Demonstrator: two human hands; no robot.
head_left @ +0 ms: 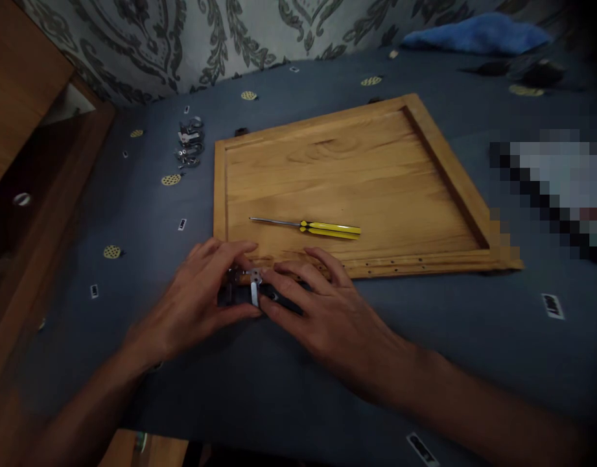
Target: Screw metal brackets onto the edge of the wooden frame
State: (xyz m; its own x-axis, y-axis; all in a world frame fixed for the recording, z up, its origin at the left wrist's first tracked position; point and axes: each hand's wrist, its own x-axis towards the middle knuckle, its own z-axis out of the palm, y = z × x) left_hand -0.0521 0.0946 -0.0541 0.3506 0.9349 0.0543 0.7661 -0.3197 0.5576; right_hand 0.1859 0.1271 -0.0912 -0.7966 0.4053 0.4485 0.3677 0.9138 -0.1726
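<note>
A metal cabinet hinge [255, 288] sits at the near edge of the framed wooden door [322, 175]. Thumb and fingers of my left hand [194, 301] close around its left side. My right hand [325, 305] has its fingers bent against the hinge's right side, partly covering it. A dark piece [286, 301] shows beneath those fingers, too hidden to name. On the door lies a yellow and black screwdriver [330, 229], its shaft pointing left. Small dark holes dot the door's near rail, right of my right hand.
Several metal hinges [189, 143] lie in a row on the blue patterned cloth [147, 207], left of the door. A blue fabric item [478, 34] rests at the back right. Wooden furniture [50, 175] borders the left side; a pixelated object [561, 188] is at right.
</note>
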